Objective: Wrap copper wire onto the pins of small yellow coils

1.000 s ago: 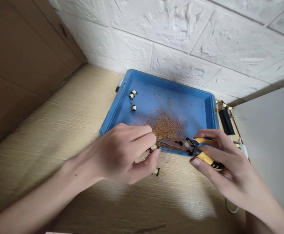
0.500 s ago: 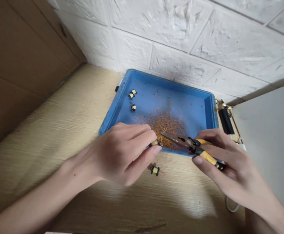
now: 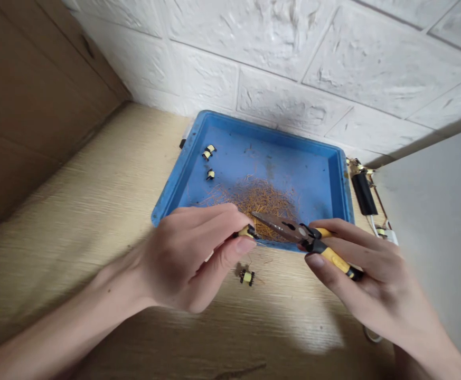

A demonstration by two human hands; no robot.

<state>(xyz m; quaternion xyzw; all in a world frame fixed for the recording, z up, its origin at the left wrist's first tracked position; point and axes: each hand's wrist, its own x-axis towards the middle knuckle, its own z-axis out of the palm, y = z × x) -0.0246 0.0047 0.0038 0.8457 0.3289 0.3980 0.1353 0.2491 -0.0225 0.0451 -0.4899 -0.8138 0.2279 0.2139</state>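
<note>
At tray (image 3: 173, 186) rim, pliers (image 3: 293, 231) beside bobbin (image 3: 247, 231)

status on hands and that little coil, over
Left hand pinching small coil. Right hand gripping pliers, tips close above it. Spare coil on table, blue tray behind.

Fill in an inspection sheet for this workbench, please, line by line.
Surface: pale wood-grain table, with a blue tray against the wall.
Job's things: small yellow-black bobbin; yellow-handled pliers, their tip close to it.
Clutter: tangle of copper wire scraps and three bobbins in the tray; one loose bobbin on the table.
Grippers: left hand pinches the held bobbin; right hand grips the pliers' handles.
Cables: thin wires at a black part right of the tray; white cable loop by the right wrist.
Surroundings: white brick-pattern wall, brown panel left, grey panel right.
</note>
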